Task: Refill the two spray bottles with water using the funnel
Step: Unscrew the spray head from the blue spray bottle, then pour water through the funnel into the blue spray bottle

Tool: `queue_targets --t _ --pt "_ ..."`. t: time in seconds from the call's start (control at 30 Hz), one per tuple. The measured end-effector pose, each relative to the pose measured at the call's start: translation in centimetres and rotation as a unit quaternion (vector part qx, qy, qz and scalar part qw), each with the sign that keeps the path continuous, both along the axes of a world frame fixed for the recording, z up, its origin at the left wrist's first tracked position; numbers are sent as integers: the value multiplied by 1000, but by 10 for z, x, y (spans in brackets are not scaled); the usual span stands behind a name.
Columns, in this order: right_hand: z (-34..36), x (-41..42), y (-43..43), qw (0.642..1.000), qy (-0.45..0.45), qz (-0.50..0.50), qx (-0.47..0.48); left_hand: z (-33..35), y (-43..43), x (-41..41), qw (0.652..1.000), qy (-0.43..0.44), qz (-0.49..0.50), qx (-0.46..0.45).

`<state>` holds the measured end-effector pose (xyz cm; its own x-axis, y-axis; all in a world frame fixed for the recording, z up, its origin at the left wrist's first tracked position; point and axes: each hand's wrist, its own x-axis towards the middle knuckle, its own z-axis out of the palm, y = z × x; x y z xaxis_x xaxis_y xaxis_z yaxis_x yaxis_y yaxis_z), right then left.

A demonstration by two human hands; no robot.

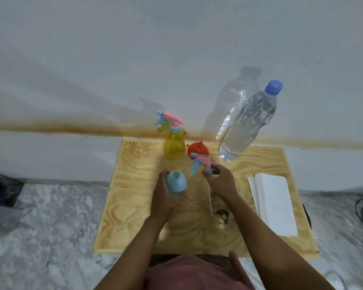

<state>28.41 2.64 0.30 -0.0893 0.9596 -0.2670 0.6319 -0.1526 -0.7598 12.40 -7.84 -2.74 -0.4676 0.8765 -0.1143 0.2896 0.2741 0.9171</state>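
Gripped in curled left fingers (161, 176): blue bottle (175, 183), neck open. Pinched in right fingers (221, 170): spray head (202, 161), tube dangling. Lay head aside, take funnel (198, 149) just beyond right fingers, seat squarely in neck.

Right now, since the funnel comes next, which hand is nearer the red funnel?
Right. The right hand, holding the spray head, is just short of the funnel; the left hand, gripping the blue bottle, sits farther left.
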Motion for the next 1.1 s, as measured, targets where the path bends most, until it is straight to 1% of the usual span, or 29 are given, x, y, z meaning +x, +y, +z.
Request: queue_targets --t 0.2,0.37,0.47,0.6,0.7,0.77,0.83,0.87,0.97,1.1 --pt "-21 -4 4 997 -49 16 -57 0 -1 7 999 24 10 -25" --pt "-37 -5 10 995 -61 35 -75 19 -4 5 996 84 -15 3" --pt "-46 -8 9 995 -57 36 -71 19 -4 -2 995 98 -27 -9" --pt "-51 -9 5 997 -45 22 -55 23 -4 -8 997 62 -35 -3" --pt "-55 -8 4 997 -49 11 -63 25 -3 -9 998 49 -40 2" --pt "-53 -8 4 996 -71 -5 -60 24 -2 -10 999 37 -37 -5" --pt "-51 -7 8 994 -105 -16 -20 24 -1 -11 999 26 -34 -10" --pt "-49 -7 11 994 -106 -17 4 24 -1 -11 999 21 -34 -11" --pt "-41 -13 29 996 -72 9 42 24 1 -12 999 16 -34 -15" --pt "-32 -31 63 998 -59 30 24 24 2 -14 999 17 -36 -22"
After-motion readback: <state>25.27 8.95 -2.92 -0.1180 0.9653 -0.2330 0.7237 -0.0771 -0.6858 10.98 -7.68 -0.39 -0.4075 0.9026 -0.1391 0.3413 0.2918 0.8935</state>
